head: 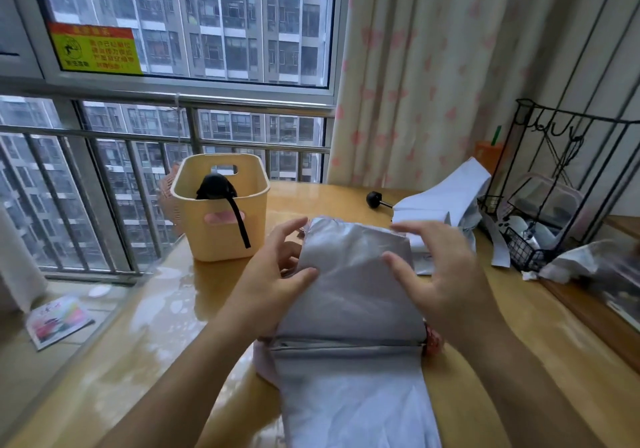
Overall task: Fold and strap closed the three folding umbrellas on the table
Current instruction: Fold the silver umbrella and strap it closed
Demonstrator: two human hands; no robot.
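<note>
Smoothing the silvery-grey fabric canopy of the folding umbrella (pixel 349 309) lying on the glossy wooden table (pixel 156 343), I keep left hand (pixel 273 281) and right hand (pixel 446 274) spread-fingered, gripping nothing, pressing pleats flat before wrapping tight.

We see soft grey daylight entering through the window (pixel 187 21), leaving pale glare on the glossy bench (pixel 166 312). Shadows are faint. Straight lines bow toward the edges, and detail is slightly soft throughout.
</note>
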